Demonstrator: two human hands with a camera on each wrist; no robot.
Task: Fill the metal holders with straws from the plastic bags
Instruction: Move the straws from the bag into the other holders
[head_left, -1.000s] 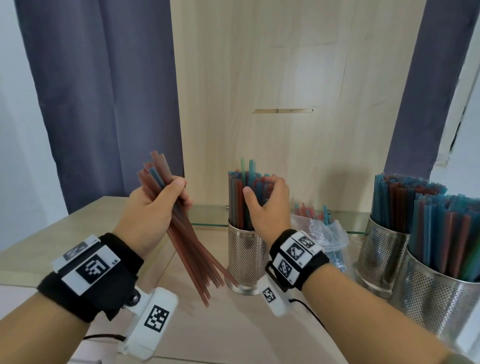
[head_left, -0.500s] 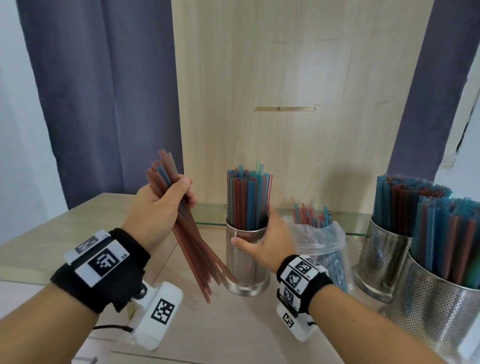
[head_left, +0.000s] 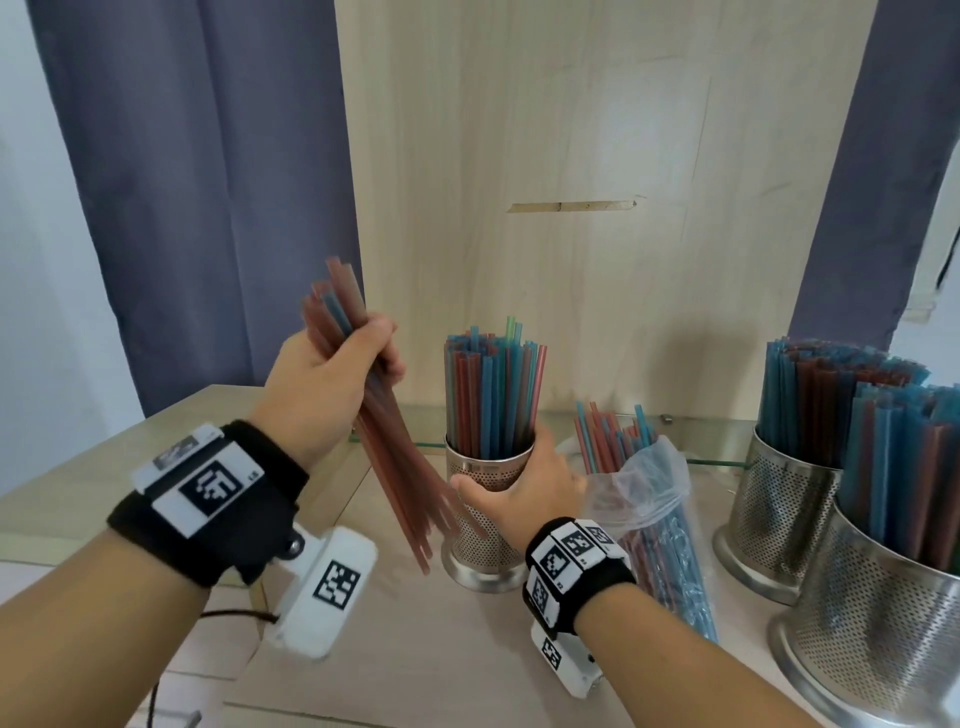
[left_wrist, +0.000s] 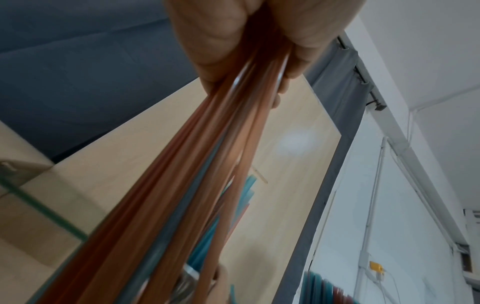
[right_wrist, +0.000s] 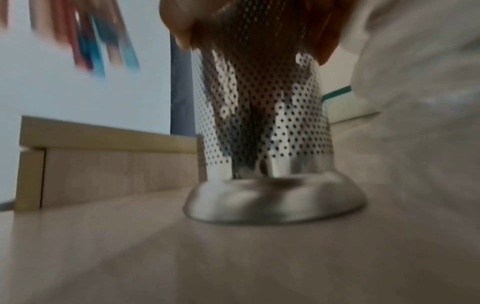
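Observation:
My left hand (head_left: 332, 384) grips a slanted bundle of mostly red-brown straws (head_left: 384, 441) in the air, left of the middle perforated metal holder (head_left: 478, 535). That bundle (left_wrist: 207, 185) runs down from my left hand (left_wrist: 249, 41) in the left wrist view. The holder is packed with upright red and blue straws (head_left: 491, 395). My right hand (head_left: 524, 488) wraps around the holder's upper wall, thumb on its front. The holder (right_wrist: 262, 115) stands on the wooden top under my right hand (right_wrist: 249, 22). A clear plastic bag (head_left: 649, 509) with straws lies right of it.
Two larger perforated metal holders (head_left: 779, 519) (head_left: 883, 634) full of blue and dark red straws stand at the right edge. A glass shelf strip (head_left: 717, 441) runs along the wooden back panel (head_left: 571, 208). Grey curtains (head_left: 197, 182) hang on both sides.
My right hand has come down from the straw tops in the middle holder to clasp the holder's wall. The left hand's bundle has stayed raised, shifting only slightly.

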